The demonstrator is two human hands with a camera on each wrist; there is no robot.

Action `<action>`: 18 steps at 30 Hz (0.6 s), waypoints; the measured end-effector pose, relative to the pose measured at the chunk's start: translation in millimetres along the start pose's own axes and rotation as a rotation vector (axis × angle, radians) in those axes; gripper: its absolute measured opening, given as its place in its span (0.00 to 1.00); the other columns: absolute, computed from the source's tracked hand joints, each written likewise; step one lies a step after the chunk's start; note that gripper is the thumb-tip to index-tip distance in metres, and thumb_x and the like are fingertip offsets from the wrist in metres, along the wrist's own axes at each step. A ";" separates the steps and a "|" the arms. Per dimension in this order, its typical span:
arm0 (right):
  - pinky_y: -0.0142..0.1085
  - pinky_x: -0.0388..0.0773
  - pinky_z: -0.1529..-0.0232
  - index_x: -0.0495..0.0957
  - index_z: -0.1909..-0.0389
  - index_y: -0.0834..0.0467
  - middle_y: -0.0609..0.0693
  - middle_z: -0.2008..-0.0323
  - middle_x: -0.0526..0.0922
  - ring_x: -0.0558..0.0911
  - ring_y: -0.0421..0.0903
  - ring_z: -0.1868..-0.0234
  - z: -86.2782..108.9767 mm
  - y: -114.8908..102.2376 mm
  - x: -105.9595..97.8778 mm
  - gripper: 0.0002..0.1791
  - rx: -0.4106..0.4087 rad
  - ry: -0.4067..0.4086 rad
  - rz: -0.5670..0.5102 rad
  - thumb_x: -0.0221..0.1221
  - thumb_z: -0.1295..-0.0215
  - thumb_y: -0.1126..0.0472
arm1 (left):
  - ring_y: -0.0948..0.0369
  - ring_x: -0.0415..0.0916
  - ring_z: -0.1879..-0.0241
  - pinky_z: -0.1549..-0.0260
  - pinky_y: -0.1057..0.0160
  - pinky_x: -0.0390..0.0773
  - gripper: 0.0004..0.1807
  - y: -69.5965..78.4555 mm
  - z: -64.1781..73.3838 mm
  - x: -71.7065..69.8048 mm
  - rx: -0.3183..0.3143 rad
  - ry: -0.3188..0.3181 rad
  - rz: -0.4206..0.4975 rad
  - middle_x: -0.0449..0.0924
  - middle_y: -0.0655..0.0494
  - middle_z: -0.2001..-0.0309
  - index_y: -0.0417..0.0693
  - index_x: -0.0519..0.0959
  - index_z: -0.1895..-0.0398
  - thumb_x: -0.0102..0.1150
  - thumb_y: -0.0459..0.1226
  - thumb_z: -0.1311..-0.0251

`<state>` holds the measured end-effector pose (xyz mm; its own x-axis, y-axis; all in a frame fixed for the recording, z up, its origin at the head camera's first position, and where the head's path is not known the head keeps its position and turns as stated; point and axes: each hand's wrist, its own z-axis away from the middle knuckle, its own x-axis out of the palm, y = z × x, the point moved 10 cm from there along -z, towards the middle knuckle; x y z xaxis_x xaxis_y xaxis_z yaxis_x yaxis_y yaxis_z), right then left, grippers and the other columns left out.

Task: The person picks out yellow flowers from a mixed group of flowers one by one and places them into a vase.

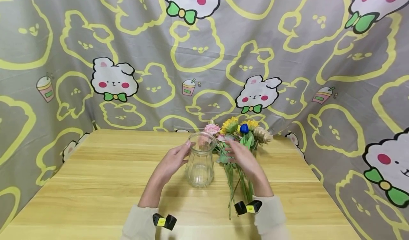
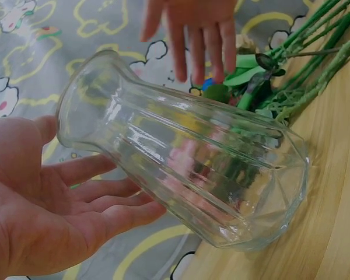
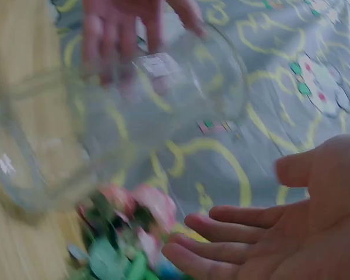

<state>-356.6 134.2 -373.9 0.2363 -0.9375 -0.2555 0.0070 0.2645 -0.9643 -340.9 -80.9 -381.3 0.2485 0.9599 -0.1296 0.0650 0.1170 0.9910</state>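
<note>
Touches clear glass vase [image 1: 201, 169] with left hand [image 1: 173, 161], loosely extended; holds right hand [image 1: 244, 158] wide near mixed flowers [image 1: 246, 135].

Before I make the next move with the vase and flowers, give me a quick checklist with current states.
1. Glass vase upright on the wooden table: ok.
2. Vase free of stems: ok.
3. Flower bunch close by: ok, lying right of the vase.
4. Right hand empty: ok, fingers apart from the vase.
5. Left hand wrapped around the vase: not ok, fingers extended.
6. Left thumb touching the vase: cannot tell.
</note>
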 end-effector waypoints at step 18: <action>0.44 0.86 0.58 0.71 0.34 0.69 0.63 0.57 0.81 0.82 0.51 0.62 6.9 30.0 -81.9 0.26 0.058 0.266 0.245 0.54 0.22 0.55 | 0.46 0.59 0.24 0.26 0.42 0.64 0.37 -0.9 -0.5 0.0 -0.001 0.006 0.008 0.65 0.47 0.25 0.44 0.68 0.26 0.39 0.61 0.24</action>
<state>-369.0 220.5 -381.4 -0.0231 -0.8687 -0.4949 0.0385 0.4939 -0.8687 -341.5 -80.9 -382.2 0.2427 0.9625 -0.1213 0.0618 0.1095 0.9921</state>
